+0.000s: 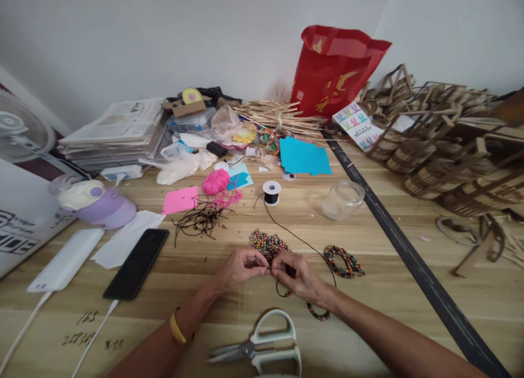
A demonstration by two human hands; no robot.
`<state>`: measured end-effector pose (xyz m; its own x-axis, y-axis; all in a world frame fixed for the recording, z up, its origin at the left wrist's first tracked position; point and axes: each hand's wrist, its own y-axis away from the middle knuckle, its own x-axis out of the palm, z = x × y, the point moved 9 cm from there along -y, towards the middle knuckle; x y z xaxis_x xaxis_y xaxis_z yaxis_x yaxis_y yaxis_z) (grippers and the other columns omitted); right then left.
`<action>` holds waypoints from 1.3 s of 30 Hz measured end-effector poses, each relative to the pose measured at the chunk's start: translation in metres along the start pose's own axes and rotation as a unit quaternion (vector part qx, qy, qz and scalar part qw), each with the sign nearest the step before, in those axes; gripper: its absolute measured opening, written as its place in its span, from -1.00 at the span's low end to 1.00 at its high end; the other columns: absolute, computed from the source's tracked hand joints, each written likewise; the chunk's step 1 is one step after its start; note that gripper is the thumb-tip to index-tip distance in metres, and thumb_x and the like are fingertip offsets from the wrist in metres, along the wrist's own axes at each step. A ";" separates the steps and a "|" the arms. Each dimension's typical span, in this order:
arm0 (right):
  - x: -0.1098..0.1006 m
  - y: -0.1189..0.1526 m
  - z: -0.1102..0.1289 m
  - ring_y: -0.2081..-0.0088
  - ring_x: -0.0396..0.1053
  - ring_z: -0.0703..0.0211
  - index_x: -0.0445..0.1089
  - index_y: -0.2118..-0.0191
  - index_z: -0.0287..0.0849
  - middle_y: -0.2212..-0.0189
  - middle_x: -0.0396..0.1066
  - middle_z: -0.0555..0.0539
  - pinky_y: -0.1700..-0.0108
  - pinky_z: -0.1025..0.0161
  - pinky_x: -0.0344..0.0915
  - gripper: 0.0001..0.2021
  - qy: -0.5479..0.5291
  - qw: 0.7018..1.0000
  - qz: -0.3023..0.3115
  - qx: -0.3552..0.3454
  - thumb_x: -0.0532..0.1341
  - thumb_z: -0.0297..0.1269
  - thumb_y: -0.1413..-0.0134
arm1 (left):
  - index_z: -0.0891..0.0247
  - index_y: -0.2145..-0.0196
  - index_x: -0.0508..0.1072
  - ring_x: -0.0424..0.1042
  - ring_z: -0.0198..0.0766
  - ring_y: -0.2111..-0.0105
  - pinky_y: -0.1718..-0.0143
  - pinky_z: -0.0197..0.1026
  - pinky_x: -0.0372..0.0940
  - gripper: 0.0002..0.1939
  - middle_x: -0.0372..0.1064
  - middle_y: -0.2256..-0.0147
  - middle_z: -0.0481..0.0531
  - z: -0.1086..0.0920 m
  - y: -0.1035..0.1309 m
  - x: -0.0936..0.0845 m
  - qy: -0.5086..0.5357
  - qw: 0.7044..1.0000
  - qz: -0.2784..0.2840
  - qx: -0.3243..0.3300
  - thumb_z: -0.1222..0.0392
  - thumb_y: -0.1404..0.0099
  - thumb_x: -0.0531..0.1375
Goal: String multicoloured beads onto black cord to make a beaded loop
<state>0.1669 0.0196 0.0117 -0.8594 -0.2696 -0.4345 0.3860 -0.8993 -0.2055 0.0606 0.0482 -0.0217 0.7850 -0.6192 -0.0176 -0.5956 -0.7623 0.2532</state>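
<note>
Over the wooden table, my left hand (241,267) and my right hand (301,275) meet fingertip to fingertip. My left hand pinches what looks like a tiny bead, mostly hidden. In my right fingers is the black cord (292,231), which runs from a white spool (271,193) and loops around that hand. Strung multicoloured beads (318,313) hang on the cord below my right wrist. Just beyond my fingertips lies a pile of loose beads (264,241). A coiled beaded strand (344,261) rests to the right. Scissors (262,346) lie closest to me.
A glass jar (343,200), black cord scraps (200,217) and pink yarn (216,181) lie farther back. A black phone (137,264) and white power bank (65,259) are left. Small woven baskets (434,165) crowd the right, beyond a black strip (393,241). A red bag (333,66) stands behind.
</note>
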 end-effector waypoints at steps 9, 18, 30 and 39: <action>0.001 0.000 0.000 0.52 0.18 0.30 0.33 0.43 -0.21 0.56 0.26 0.03 0.48 0.38 0.11 -0.88 -0.002 1.000 0.003 0.005 0.13 -0.37 -0.11 | 0.38 0.43 0.46 0.36 -0.38 0.50 0.42 -0.33 0.22 -0.73 0.44 0.49 0.01 0.001 -0.001 -0.002 -0.005 1.000 -0.004 0.002 0.13 0.03 0.36; 0.003 0.001 -0.002 0.51 0.18 0.29 0.32 0.42 -0.20 0.54 0.26 0.02 0.47 0.37 0.11 -0.89 -0.008 1.000 0.011 0.002 0.14 -0.38 -0.11 | 0.38 0.43 0.47 0.36 -0.37 0.49 0.40 -0.32 0.22 -0.74 0.45 0.48 0.02 0.002 -0.001 -0.003 -0.001 1.000 -0.004 0.001 0.14 0.03 0.36; 0.002 0.000 0.000 0.52 0.18 0.31 0.33 0.42 -0.22 0.55 0.25 0.03 0.47 0.38 0.10 -0.89 -0.008 1.000 0.009 0.004 0.14 -0.37 -0.12 | 0.40 0.43 0.47 0.37 -0.37 0.48 0.40 -0.34 0.22 -0.74 0.46 0.48 0.02 0.003 -0.002 -0.001 0.005 1.000 0.003 0.007 0.15 0.02 0.36; 0.002 0.000 0.000 0.52 0.19 0.31 0.33 0.43 -0.21 0.55 0.26 0.02 0.48 0.38 0.12 -0.89 -0.007 1.000 0.006 -0.002 0.13 -0.39 -0.09 | 0.39 0.43 0.47 0.36 -0.38 0.49 0.41 -0.34 0.22 -0.74 0.45 0.49 0.01 0.005 -0.002 -0.001 0.011 1.000 0.003 0.000 0.15 0.04 0.37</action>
<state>0.1655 0.0194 0.0108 -0.8598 -0.2849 -0.4238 0.3972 -0.8947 -0.2044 0.0599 0.0499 -0.0271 0.7854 -0.6190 0.0041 -0.5996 -0.7591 0.2533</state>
